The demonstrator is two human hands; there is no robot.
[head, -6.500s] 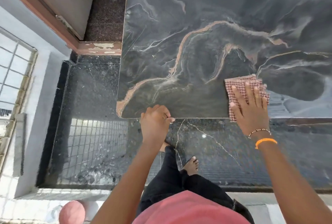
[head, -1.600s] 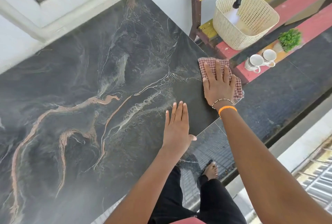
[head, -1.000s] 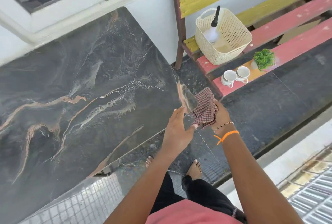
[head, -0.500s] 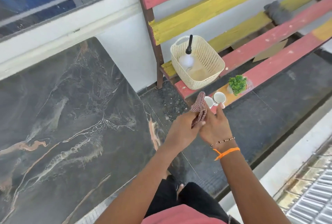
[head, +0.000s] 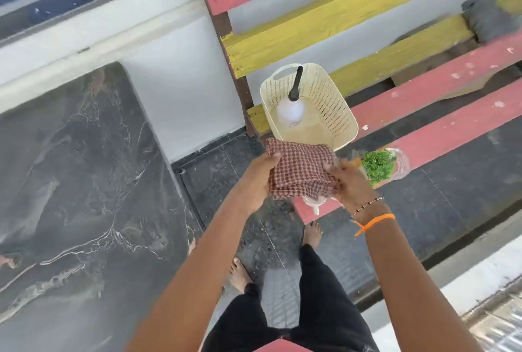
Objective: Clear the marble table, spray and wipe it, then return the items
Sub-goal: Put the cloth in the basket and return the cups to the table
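The cloth (head: 300, 172) is a red-and-white checked rag, folded into a rough square and stretched flat in the air between both hands. The left hand (head: 258, 179) pinches its 9 o'clock edge, thumb on top; the right hand (head: 348, 182) grips its 3 o'clock edge, fingers curled round the fabric. At 12 o'clock from the cloth, a cream basket (head: 336, 108) holding a spray bottle (head: 293, 103) stands on the painted bench (head: 452, 91). A small green plant (head: 377, 165) sits at 3 o'clock. The marble table (head: 79, 196) lies at 9 o'clock, well apart.
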